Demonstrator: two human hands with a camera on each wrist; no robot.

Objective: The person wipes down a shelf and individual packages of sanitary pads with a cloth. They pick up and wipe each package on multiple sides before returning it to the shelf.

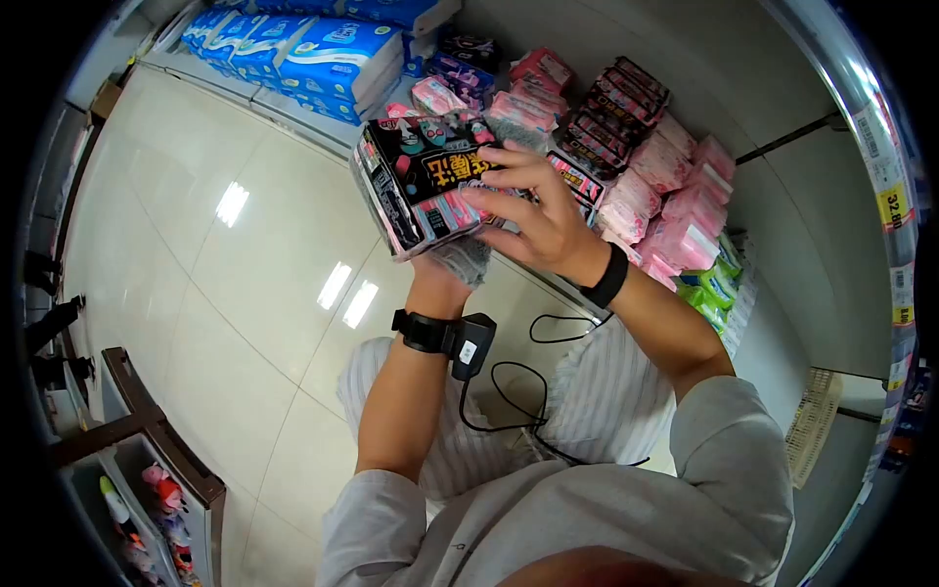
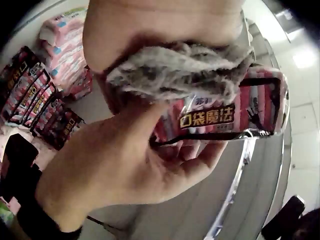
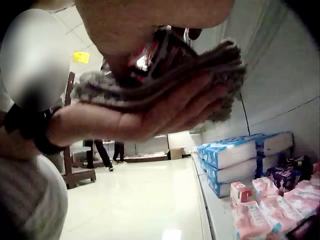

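A black and pink pack of sanitary pads (image 1: 416, 186) is held up in front of the body, tilted, over the floor. My right hand (image 1: 543, 210) grips it from the right, fingers spread over the printed face; in the left wrist view that hand (image 2: 130, 165) has its thumb and fingers on either side. My left hand (image 3: 165, 117) holds a grey folded cloth (image 3: 150, 97) against the pack's underside. From the head view most of the left hand is hidden behind the pack, with cloth (image 1: 462, 262) showing at its lower edge.
On the low shelf lie pink packs (image 1: 675, 225), black packs (image 1: 611, 112) and green packs (image 1: 714, 284). Blue and white tissue packs (image 1: 337, 64) are stacked at the back left. A black cable (image 1: 499, 382) hangs over the lap. Toys sit in a bin (image 1: 161, 528) at lower left.
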